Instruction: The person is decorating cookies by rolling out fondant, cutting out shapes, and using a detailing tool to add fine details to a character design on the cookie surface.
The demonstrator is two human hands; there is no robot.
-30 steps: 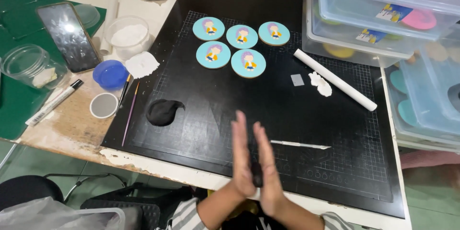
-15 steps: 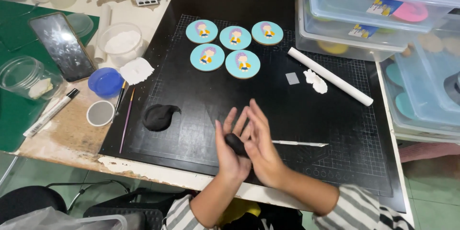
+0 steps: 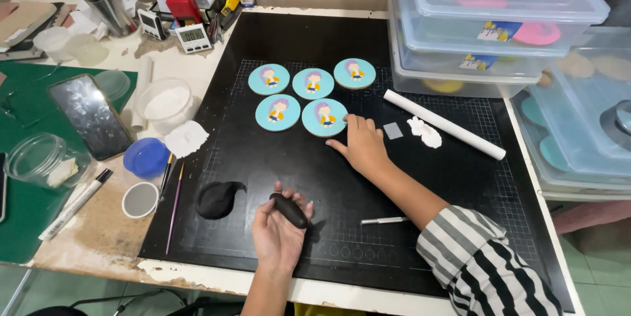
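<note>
I see a short roll of black clay (image 3: 289,210) lying in my upturned left hand (image 3: 279,227), fingers curled loosely around it above the black cutting mat (image 3: 276,158). My right hand (image 3: 361,145) lies open, fingertips touching 1 of 5 blue decorated discs (image 3: 325,117). A black clay lump (image 3: 217,199) sits just left.
</note>
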